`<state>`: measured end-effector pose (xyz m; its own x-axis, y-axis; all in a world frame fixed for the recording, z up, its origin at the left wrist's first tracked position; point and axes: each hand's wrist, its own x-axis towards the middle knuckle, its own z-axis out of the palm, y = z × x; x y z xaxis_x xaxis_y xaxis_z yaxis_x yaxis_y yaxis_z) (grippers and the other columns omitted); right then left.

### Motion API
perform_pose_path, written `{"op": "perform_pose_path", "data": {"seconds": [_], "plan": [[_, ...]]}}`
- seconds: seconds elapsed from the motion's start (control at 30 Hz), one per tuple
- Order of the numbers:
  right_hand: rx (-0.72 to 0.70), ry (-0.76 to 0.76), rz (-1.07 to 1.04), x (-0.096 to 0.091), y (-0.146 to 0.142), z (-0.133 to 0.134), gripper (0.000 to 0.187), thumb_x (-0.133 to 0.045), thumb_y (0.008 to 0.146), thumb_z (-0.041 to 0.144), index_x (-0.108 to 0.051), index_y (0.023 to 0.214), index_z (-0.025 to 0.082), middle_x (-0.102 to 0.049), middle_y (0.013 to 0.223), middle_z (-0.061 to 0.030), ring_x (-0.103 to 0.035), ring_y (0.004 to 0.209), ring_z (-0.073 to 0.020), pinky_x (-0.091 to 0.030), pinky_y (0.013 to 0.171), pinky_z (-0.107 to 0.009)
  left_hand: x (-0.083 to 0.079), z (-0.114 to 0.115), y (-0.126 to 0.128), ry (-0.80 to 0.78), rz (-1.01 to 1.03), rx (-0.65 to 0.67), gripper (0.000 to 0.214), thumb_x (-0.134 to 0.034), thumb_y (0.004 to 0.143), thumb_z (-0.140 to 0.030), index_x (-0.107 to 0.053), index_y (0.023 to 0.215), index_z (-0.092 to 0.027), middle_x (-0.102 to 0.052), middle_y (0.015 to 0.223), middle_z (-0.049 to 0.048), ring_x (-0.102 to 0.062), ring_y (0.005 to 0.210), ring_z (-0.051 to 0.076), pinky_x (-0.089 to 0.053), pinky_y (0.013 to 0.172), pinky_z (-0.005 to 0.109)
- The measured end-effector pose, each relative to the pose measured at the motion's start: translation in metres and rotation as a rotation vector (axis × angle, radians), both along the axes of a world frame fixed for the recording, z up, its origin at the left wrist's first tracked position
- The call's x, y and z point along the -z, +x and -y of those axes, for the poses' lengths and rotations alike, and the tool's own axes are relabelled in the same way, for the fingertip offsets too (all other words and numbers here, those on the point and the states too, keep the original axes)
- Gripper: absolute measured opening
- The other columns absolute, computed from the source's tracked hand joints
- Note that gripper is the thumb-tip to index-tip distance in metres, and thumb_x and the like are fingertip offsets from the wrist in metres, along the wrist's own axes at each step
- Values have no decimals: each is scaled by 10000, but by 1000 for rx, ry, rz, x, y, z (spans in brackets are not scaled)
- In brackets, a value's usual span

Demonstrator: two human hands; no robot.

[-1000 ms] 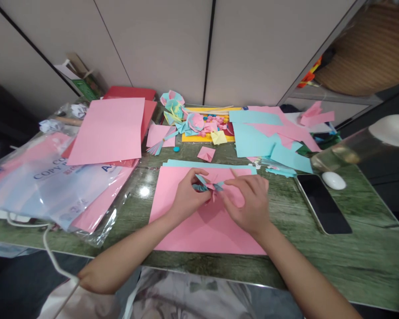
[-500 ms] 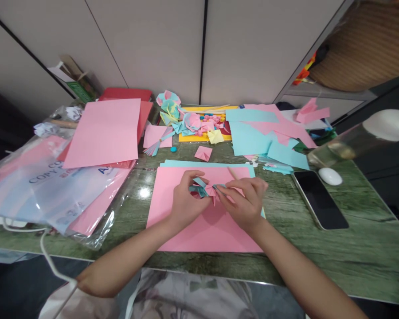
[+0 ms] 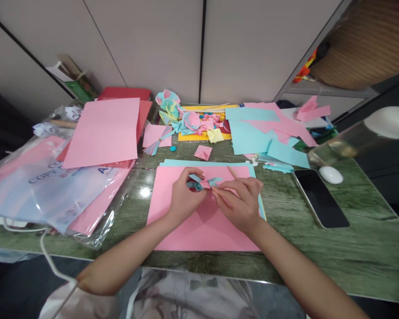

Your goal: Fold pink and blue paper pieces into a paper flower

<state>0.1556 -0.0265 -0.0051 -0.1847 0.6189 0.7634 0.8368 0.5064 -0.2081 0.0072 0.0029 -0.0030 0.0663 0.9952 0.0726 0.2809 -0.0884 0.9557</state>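
Observation:
A small folded paper flower (image 3: pixel 205 183), pink in the middle with blue petals, is held between my two hands above a sheet of pink paper (image 3: pixel 199 235). My left hand (image 3: pixel 188 195) is closed around its blue left side with thumb and fingers. The fingertips of my right hand (image 3: pixel 241 201) pinch a pink tip at its lower right. A thin stick (image 3: pixel 232 171) shows behind the right fingers; whether they hold it, I cannot tell. Blue paper (image 3: pixel 176 162) peeks out from under the pink sheet.
Pink sheets (image 3: pixel 103 133) and a plastic paper bag (image 3: pixel 69 190) lie at left. Folded flowers (image 3: pixel 191 122) and a folded pink square (image 3: pixel 203 153) are at the back. Blue scraps (image 3: pixel 252 137), a phone (image 3: pixel 320 198), a white mouse (image 3: pixel 330 175) and a clear bottle (image 3: pixel 346 137) stand or lie right.
The right fingertips have moved slightly left and down, from a blue petal to a pink tip. The flower has turned a little, showing more of its right blue petal.

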Motion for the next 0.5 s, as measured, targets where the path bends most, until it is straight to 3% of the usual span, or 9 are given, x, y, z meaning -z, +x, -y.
{"op": "perform_pose_path", "data": {"seconds": [0.23, 0.5], "plan": [[104, -17, -59, 0, 5, -2, 120, -687, 671, 268, -632, 776, 285, -646, 791, 4, -518, 789, -185, -318, 744, -381, -1, -2, 0, -77, 52, 11, 262, -584, 609, -132, -512, 853, -192, -580, 842, -14, -524, 640, 82, -354, 493, 171], [47, 69, -57, 5, 5, -2, 122, -659, 701, 199, -616, 742, 306, -643, 698, 42, -498, 733, -155, -297, 711, -363, -4, 2, 3, -72, 66, 7, 272, -578, 608, -126, -506, 861, -194, -586, 816, -13, -524, 636, 87, -349, 500, 177]]}}
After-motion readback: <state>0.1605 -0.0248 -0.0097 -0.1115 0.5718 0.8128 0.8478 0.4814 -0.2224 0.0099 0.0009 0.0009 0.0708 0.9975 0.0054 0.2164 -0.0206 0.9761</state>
